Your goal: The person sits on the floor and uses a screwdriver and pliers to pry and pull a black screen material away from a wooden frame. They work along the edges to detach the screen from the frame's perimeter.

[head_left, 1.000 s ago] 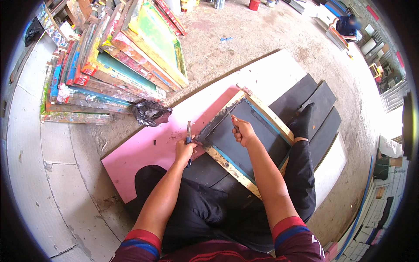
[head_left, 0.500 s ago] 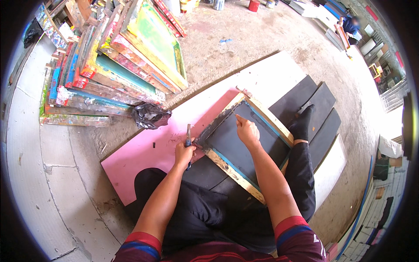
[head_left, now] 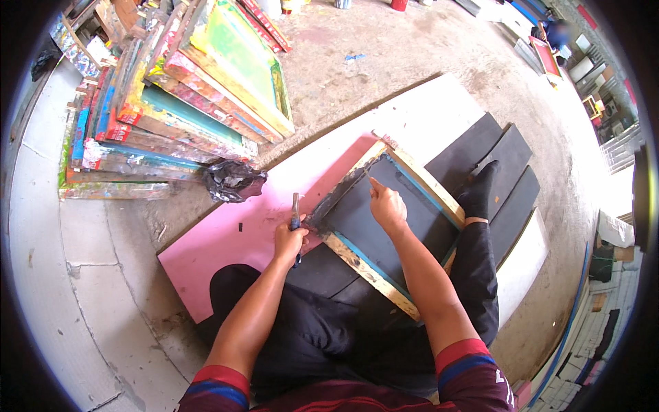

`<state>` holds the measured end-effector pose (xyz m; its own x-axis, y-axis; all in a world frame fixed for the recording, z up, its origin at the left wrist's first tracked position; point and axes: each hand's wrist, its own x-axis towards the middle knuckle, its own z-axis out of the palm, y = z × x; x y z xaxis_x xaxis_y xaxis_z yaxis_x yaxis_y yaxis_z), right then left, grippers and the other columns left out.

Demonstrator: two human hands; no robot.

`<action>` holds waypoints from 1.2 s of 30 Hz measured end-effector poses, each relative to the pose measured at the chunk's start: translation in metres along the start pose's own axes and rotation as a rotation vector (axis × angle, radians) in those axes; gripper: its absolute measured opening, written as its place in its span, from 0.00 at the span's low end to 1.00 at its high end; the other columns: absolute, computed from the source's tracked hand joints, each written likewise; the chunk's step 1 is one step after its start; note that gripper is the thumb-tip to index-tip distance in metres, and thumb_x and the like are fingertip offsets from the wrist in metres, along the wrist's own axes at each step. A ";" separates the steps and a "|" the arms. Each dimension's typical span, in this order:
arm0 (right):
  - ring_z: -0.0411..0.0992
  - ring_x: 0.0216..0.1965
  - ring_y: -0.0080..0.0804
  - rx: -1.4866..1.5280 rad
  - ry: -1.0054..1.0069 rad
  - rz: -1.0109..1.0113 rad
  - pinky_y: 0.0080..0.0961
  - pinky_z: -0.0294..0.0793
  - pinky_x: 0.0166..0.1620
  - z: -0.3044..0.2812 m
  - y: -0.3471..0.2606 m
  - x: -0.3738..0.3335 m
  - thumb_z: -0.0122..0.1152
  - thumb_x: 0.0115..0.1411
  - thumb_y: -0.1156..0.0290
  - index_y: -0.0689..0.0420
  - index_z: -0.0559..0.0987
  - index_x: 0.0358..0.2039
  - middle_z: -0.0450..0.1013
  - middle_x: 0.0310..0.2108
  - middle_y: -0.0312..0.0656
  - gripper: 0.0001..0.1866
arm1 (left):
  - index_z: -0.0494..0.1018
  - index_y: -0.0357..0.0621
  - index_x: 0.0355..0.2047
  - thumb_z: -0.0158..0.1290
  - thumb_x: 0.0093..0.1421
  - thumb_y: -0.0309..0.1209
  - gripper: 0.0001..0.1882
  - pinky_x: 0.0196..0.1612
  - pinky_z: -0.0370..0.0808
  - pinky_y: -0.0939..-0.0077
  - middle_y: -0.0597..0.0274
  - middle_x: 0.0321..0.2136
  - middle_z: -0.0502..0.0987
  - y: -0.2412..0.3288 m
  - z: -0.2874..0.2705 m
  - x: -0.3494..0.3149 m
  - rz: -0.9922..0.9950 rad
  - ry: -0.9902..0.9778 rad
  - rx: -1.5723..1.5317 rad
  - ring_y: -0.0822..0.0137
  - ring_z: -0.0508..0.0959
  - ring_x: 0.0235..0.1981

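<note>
A wooden screen-printing frame (head_left: 371,275) with dark mesh and teal edging lies tilted across my lap and the board under me. My left hand (head_left: 291,240) is closed round a tool (head_left: 296,209) with a dark blue handle and a narrow metal end, close to the frame's left corner. Over the mesh, near the far corner, my right hand (head_left: 389,208) is closed, its fingertips by the dark-stained inner edge. Whatever small thing it may pinch is too small to name. The frame's left side bar (head_left: 336,199) is smeared black.
Pink-and-white board (head_left: 206,268) lies beneath, with dark panels (head_left: 504,158) to the right. A crumpled black plastic bag (head_left: 235,182) sits by stacked paint-stained frames (head_left: 178,117) at the far left. Another person (head_left: 555,34) is at the far right beside a red-faced frame (head_left: 546,56).
Both hands stay almost in place, the right one's fingertips shifting slightly along the mesh edge. The distant person's red-faced frame has turned to show more of its face. The view has shifted slightly.
</note>
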<state>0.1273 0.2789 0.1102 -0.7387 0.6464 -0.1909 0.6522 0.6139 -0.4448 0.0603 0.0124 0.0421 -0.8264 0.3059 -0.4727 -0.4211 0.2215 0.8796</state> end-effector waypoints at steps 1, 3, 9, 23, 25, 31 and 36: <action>0.81 0.47 0.54 0.152 -0.005 0.028 0.45 0.80 0.51 0.005 0.010 0.003 0.57 0.70 0.63 0.45 0.80 0.61 0.82 0.43 0.55 0.20 | 0.79 0.38 0.58 0.55 0.56 0.19 0.27 0.21 0.70 0.75 0.64 0.22 0.78 0.000 0.002 0.000 -0.004 0.000 -0.008 0.72 0.78 0.17; 0.82 0.46 0.52 0.451 -0.007 0.075 0.42 0.80 0.50 0.017 0.033 0.017 0.57 0.70 0.64 0.45 0.80 0.61 0.82 0.43 0.56 0.20 | 0.79 0.38 0.58 0.55 0.56 0.19 0.27 0.21 0.70 0.75 0.64 0.22 0.78 0.004 0.009 0.002 -0.007 -0.002 -0.031 0.71 0.78 0.17; 0.84 0.41 0.47 0.286 0.107 -0.070 0.37 0.79 0.45 0.033 0.046 0.020 0.57 0.71 0.63 0.44 0.77 0.64 0.83 0.39 0.55 0.22 | 0.79 0.38 0.58 0.56 0.55 0.19 0.27 0.22 0.71 0.74 0.63 0.24 0.79 0.001 0.008 0.004 0.017 -0.002 -0.019 0.71 0.78 0.18; 0.55 0.13 0.18 0.561 -0.123 0.017 0.22 0.57 0.16 0.030 0.058 0.036 0.55 0.74 0.57 0.43 0.79 0.64 0.63 0.18 0.29 0.21 | 0.80 0.38 0.57 0.56 0.55 0.19 0.26 0.22 0.70 0.74 0.63 0.23 0.79 0.005 0.005 -0.001 0.017 0.024 0.004 0.70 0.79 0.18; 0.55 0.13 0.18 0.707 -0.200 0.107 0.22 0.57 0.16 0.018 0.052 0.033 0.56 0.73 0.57 0.43 0.78 0.65 0.63 0.18 0.29 0.22 | 0.80 0.39 0.57 0.56 0.55 0.19 0.26 0.22 0.70 0.74 0.63 0.23 0.79 0.008 0.006 -0.001 0.008 0.021 0.004 0.70 0.79 0.18; 0.60 0.16 0.20 0.790 -0.214 0.186 0.24 0.63 0.19 0.005 0.021 0.032 0.57 0.73 0.57 0.43 0.80 0.63 0.68 0.22 0.34 0.20 | 0.79 0.39 0.58 0.56 0.55 0.19 0.27 0.23 0.71 0.74 0.61 0.25 0.80 0.001 0.003 0.005 0.028 -0.016 -0.033 0.69 0.79 0.18; 0.82 0.42 0.52 0.263 0.077 -0.228 0.44 0.80 0.48 0.018 0.052 0.032 0.58 0.69 0.57 0.40 0.82 0.59 0.83 0.42 0.55 0.20 | 0.77 0.36 0.59 0.56 0.56 0.19 0.28 0.25 0.72 0.73 0.63 0.27 0.78 0.008 0.005 0.000 0.013 -0.030 0.020 0.69 0.79 0.19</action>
<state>0.1349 0.3232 0.0655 -0.8386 0.5447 0.0012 0.3984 0.6149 -0.6806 0.0583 0.0188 0.0489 -0.8201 0.3361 -0.4630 -0.4026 0.2360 0.8844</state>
